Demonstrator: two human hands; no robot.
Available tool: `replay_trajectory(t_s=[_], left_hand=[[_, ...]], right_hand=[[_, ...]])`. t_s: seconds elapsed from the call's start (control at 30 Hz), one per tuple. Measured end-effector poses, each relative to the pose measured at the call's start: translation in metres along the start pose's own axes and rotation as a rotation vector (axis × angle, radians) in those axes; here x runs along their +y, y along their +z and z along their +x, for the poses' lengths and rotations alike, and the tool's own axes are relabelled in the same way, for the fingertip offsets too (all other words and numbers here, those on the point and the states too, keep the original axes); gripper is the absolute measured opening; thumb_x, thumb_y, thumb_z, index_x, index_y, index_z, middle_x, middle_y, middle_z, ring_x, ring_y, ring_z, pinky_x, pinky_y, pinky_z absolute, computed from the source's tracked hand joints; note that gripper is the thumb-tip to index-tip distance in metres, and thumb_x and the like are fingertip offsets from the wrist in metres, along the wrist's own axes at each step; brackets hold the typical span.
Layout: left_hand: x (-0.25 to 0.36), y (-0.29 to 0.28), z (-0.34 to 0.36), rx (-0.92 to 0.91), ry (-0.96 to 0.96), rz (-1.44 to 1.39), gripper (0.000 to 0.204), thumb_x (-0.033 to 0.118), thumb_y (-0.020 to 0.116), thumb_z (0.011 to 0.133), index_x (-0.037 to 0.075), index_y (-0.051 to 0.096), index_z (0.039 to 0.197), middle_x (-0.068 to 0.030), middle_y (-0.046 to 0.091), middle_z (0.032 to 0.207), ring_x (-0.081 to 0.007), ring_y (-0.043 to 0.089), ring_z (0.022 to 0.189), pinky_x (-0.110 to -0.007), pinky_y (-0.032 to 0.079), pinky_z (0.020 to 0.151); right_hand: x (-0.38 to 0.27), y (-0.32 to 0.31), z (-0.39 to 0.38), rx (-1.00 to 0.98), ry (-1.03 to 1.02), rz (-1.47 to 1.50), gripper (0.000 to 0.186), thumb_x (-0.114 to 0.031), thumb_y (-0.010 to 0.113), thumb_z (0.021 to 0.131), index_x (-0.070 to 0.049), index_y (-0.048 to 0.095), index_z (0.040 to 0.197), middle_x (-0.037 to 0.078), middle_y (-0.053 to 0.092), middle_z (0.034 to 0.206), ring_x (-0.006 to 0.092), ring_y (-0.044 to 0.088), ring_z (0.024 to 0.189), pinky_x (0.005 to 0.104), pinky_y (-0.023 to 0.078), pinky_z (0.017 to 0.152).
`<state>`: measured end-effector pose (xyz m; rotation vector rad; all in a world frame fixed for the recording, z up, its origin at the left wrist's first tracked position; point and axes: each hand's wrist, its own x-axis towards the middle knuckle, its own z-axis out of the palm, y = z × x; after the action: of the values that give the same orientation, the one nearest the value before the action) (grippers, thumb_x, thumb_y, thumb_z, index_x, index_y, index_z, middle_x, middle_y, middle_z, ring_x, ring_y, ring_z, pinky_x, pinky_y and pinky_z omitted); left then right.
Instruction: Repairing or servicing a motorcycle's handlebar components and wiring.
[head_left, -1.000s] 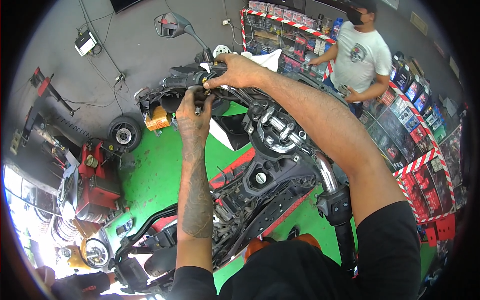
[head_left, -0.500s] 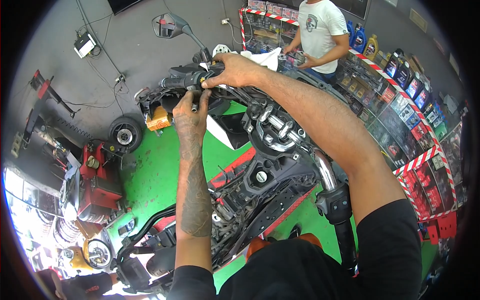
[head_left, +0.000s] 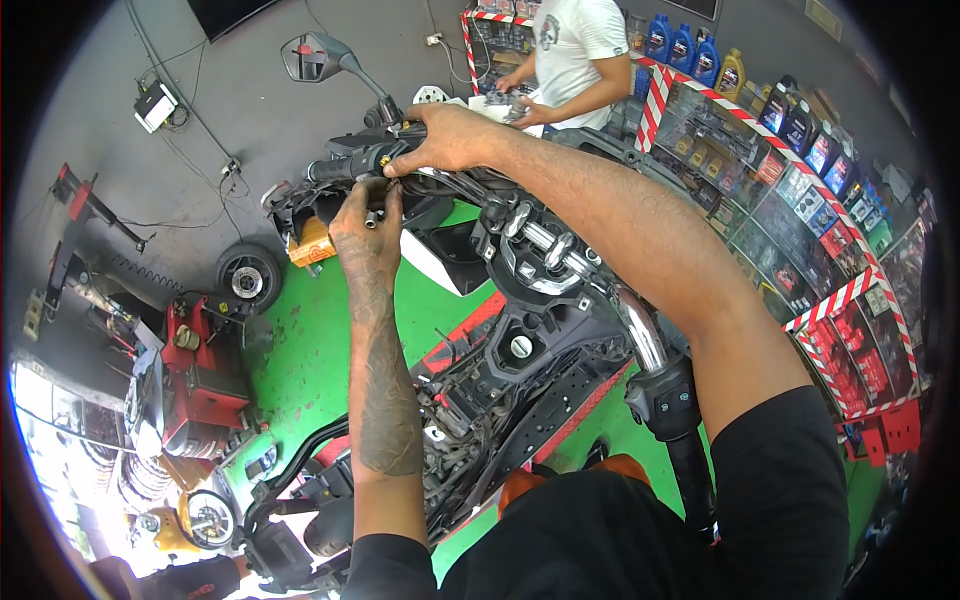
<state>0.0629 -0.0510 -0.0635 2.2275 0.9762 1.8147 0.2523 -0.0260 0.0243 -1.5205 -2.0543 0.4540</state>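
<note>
My left hand (head_left: 355, 225) is curled beneath the scooter's left handlebar end (head_left: 335, 170), fingers closed around a small metal cylindrical tool (head_left: 372, 219). My right hand (head_left: 445, 135) grips the black switch housing (head_left: 366, 158) from above, its thumb beside a small brass-coloured fitting (head_left: 386, 161); what lies under the fingers is partly hidden. A mirror (head_left: 315, 57) rises behind. The stripped scooter front shows its chrome handlebar clamp (head_left: 540, 238) and, at lower right, the other grip (head_left: 688, 470).
A co-worker in a white shirt (head_left: 575, 50) handles parts behind the scooter. Glass display shelves (head_left: 760, 200) with bottles line the right. A red tool cabinet (head_left: 200, 400), loose wheel (head_left: 247, 278) and orange box (head_left: 310, 240) are at left.
The co-worker has moved leftward and further back along the shelves. My view has shifted slightly, while my hands stay at the handlebar with little change in grip.
</note>
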Motion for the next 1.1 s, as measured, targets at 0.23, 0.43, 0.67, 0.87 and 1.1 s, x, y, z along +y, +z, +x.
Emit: replay_trajectory(t_s=[0.23,0.43,0.67,0.87,1.1], left_hand=[[0.0,0.007,0.003,-0.046,-0.038,0.209,0.016,0.011,0.075,0.092,-0.001,0.067,0.098,-0.0149,0.072,0.085,-0.0272,0.071,0.072,-0.039,0.056,0.067],[0.003,0.001,-0.002,-0.036,0.054,0.096,0.02,0.009,0.074,0.093,-0.001,0.064,0.108,-0.0158,0.07,0.089,-0.0291,0.071,0.076,-0.04,0.056,0.067],[0.015,0.0,0.0,-0.077,-0.054,0.042,0.024,0.004,0.075,0.092,0.001,0.064,0.113,-0.0131,0.07,0.092,-0.0244,0.071,0.077,-0.036,0.056,0.067],[-0.004,-0.008,-0.002,-0.059,0.02,0.157,0.023,0.007,0.079,0.09,0.001,0.068,0.109,-0.0108,0.075,0.091,-0.0193,0.072,0.079,-0.033,0.056,0.073],[0.004,-0.004,0.003,-0.034,0.023,0.026,0.013,0.007,0.076,0.091,-0.002,0.066,0.093,-0.0148,0.071,0.086,-0.0274,0.07,0.075,-0.039,0.054,0.068]], right_hand=[[0.008,0.005,0.004,0.068,-0.029,-0.019,0.092,-0.059,0.087,0.068,0.008,0.064,0.128,0.024,0.072,0.114,0.0328,0.072,0.105,0.0383,0.055,0.094],[0.005,0.006,0.001,0.064,-0.013,-0.092,0.094,-0.058,0.087,0.068,0.008,0.062,0.13,0.023,0.073,0.113,0.0328,0.072,0.105,0.039,0.055,0.094],[0.011,0.0,0.0,0.037,-0.013,-0.02,0.09,-0.058,0.087,0.068,0.007,0.064,0.126,0.021,0.074,0.107,0.0315,0.072,0.1,0.0361,0.056,0.091],[0.001,0.004,-0.002,0.019,-0.047,0.022,0.091,-0.057,0.088,0.068,0.01,0.063,0.125,0.022,0.074,0.105,0.0307,0.073,0.098,0.0353,0.057,0.09],[0.006,0.004,0.001,0.03,-0.011,0.001,0.096,-0.058,0.088,0.068,0.011,0.061,0.128,0.025,0.073,0.111,0.0322,0.073,0.102,0.0371,0.057,0.091]])
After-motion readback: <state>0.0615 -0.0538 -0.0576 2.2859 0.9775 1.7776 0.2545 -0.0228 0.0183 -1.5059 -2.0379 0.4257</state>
